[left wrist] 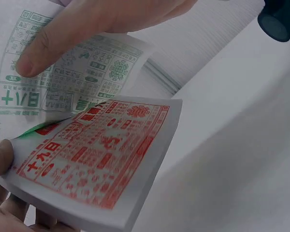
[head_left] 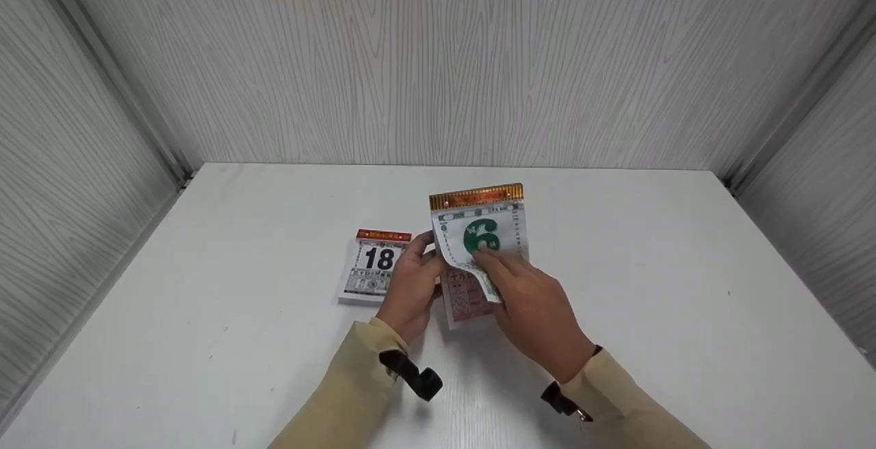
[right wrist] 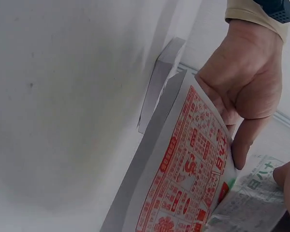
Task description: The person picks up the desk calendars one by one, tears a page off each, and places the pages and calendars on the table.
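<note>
A tear-off calendar (head_left: 475,199) with an orange-gold top strip stands tilted up off the table in my left hand (head_left: 410,291). The left thumb lies on the edge of its front, the other fingers behind the pad. My right hand (head_left: 537,312) pinches the lower part of the top sheet (head_left: 506,230), which bears a green 6, and bends it up. Beneath it a red-printed page (left wrist: 96,150) is exposed. In the right wrist view, the left hand (right wrist: 253,72) grips the pad's side and the lifted sheet (right wrist: 253,195) shows its green print.
A second, smaller calendar (head_left: 373,271) with a red strip and a black 18 lies flat just left of the left hand. The white table (head_left: 650,264) runs back to a grey wood-grain panel (head_left: 438,59), with side panels at left and right.
</note>
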Available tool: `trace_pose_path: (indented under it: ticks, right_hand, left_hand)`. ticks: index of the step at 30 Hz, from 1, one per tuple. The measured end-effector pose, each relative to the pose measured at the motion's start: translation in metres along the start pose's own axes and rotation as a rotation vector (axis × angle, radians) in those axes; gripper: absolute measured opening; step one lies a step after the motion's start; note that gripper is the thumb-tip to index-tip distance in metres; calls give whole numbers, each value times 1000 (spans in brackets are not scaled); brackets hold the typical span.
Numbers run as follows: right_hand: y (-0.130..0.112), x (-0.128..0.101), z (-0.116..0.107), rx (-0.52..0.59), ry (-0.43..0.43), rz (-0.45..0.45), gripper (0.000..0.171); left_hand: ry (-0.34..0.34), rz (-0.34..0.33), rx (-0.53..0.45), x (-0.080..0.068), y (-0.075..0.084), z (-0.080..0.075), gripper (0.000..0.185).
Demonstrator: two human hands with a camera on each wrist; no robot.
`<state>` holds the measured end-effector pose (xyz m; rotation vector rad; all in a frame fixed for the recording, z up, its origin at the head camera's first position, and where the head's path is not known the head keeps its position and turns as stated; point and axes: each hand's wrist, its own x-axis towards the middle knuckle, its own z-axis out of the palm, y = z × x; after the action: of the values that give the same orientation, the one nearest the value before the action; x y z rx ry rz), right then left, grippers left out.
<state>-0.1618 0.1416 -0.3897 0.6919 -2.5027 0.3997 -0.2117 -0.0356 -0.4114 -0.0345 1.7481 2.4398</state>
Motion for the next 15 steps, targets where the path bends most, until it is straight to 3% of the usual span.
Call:
trace_pose_path:
  ticks: [6, 9, 15]
  right_hand:
    - [4, 0, -3, 21, -51, 22, 50]
    - [7, -1, -4, 60, -31, 35, 51]
    - [11, 0, -9, 145, 24, 73, 43]
  left_hand:
    - [16, -28, 108, 1, -1, -4, 40]
    - [27, -40, 158, 3, -3, -4, 38]
    - [9, -56, 155, 5, -4, -7, 40]
